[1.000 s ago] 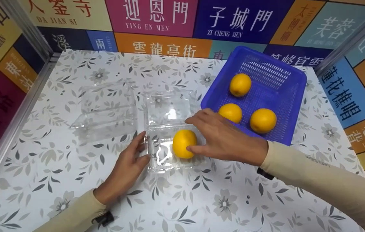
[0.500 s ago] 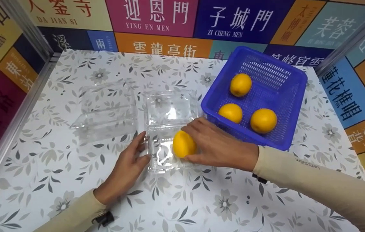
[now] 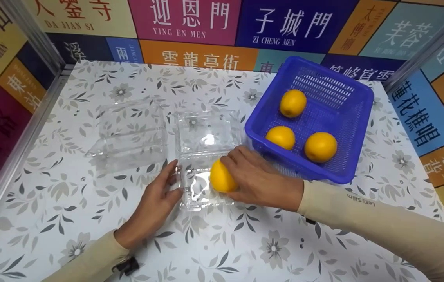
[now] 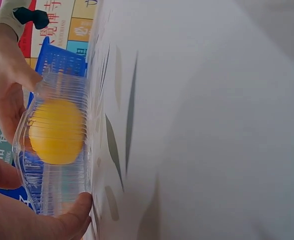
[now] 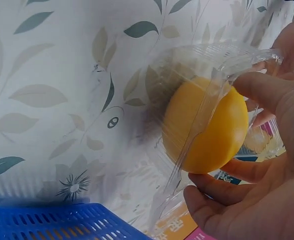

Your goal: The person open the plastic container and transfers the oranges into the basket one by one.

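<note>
An orange [image 3: 222,176] sits in the near half of an opened clear plastic clamshell box [image 3: 192,199]. My right hand [image 3: 259,178] holds it from the right, thumb on the near side and fingers over the far side. The right wrist view shows thumb and fingertips curved around the orange [image 5: 212,127], partly behind the clear wall. At the box's left edge, my left hand [image 3: 155,203] touches the rim with fingers and thumb fairly straight. Seen in the left wrist view, its fingertips lie along the side of the clamshell box [image 4: 37,180].
A blue plastic basket [image 3: 353,129] at the back right holds three more oranges [image 3: 320,147]. Another opened clear clamshell box [image 3: 132,137] lies to the left. Printed panels [image 3: 186,23] wall in the flower-patterned table [image 3: 222,250] at the back and sides.
My right hand has come in from the right, its fingers moving from spread beside the orange to wrapped around it. The left hand and both boxes have stayed where they were.
</note>
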The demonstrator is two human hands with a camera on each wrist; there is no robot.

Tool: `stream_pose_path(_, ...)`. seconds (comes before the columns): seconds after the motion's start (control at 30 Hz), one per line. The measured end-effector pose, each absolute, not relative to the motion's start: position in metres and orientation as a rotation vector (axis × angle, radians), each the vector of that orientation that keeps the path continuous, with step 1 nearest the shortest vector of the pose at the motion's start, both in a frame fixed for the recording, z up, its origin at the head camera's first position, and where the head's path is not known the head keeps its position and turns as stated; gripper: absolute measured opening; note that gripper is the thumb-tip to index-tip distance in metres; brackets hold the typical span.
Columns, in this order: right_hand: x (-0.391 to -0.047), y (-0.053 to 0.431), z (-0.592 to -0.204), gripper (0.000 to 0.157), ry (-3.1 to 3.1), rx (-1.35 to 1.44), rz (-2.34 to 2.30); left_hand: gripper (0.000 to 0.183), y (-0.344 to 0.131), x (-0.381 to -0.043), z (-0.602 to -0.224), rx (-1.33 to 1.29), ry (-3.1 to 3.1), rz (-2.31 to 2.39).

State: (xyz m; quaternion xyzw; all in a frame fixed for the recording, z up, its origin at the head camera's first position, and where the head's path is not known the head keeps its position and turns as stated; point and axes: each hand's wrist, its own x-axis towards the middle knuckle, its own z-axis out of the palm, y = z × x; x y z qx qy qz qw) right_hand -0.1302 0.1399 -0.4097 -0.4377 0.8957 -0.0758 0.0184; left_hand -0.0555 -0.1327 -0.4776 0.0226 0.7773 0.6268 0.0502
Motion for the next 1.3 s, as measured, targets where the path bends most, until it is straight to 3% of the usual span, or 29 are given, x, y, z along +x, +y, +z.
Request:
stream_pose_path(0.87, -0.129, 0.135, -0.421, 0.073, 2.798, -1.278, -0.280, 0.075, -0.133, -0.056, -0.479, 0.073, 2.362, 1.906)
stream_pose_path(1.3, -0.128, 0.139, -0.414, 0.066, 2.821, -1.319, -0.407, 0.075, -0.131, -0.055, -0.478, 0.050, 2.390, 1.895)
